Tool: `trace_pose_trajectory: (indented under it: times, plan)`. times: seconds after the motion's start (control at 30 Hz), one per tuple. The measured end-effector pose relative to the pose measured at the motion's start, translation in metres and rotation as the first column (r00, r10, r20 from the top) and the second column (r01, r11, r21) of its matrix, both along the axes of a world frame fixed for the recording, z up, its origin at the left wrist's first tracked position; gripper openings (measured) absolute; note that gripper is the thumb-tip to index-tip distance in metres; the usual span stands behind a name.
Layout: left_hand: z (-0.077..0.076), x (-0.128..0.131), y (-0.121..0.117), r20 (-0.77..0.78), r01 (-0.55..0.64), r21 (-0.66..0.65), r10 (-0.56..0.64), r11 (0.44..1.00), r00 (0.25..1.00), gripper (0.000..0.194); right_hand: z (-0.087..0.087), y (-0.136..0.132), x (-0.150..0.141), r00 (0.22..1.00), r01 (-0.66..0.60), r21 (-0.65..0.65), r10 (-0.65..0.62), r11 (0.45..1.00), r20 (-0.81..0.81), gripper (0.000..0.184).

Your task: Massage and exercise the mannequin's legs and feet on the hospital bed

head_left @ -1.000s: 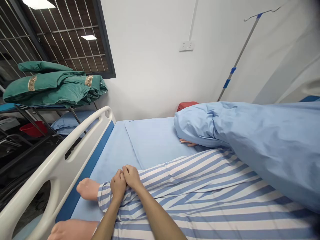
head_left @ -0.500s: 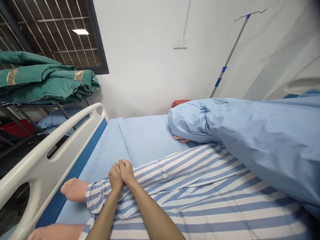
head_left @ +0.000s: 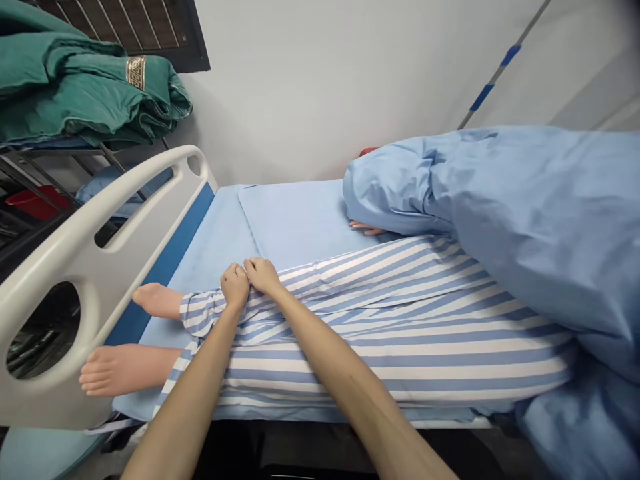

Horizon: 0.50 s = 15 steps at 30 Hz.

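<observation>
This is a hospital ward. I'm at a hospital bed with a curved white plastic side rail [head_left: 75, 267] and a pale blue sheet [head_left: 290, 220]. A slim metal IV pole with blue bands [head_left: 493, 80] stands against the white wall, blue-and-white striped patient pyjamas [head_left: 390, 333] cover the legs on the bed, and folded green quilts [head_left: 85, 93] sit on a dark metal rack [head_left: 55, 152] beyond the rail.

green quilts [head_left: 85, 93] | white bed rail [head_left: 65, 267] | IV pole [head_left: 495, 77] | red basin [head_left: 35, 203]

L hand [head_left: 235, 285], R hand [head_left: 263, 275] touching, arms fwd
</observation>
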<state>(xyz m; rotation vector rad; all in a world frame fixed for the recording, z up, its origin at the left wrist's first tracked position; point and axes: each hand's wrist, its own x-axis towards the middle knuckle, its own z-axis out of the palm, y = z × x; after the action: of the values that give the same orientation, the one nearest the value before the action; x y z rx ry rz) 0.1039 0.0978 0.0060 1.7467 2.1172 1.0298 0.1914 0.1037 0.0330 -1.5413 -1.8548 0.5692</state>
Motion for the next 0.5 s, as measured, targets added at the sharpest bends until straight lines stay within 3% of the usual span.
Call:
trace_pose_trajectory:
  times: [0.2,0.5]
  plan:
    - [0.004,0.007,0.003,-0.094,-0.077,-0.077,0.07,0.994,0.993,0.027,-0.017,-0.003,0.01,0.998,0.01,0.017,-0.009,1.0,-0.058,0.038]
    - [0.006,0.009,-0.002,-0.114,-0.073,-0.094,0.062,0.993,0.992,0.027,-0.015,-0.002,0.013,0.993,-0.015,0.015,0.017,1.0,-0.116,0.038]
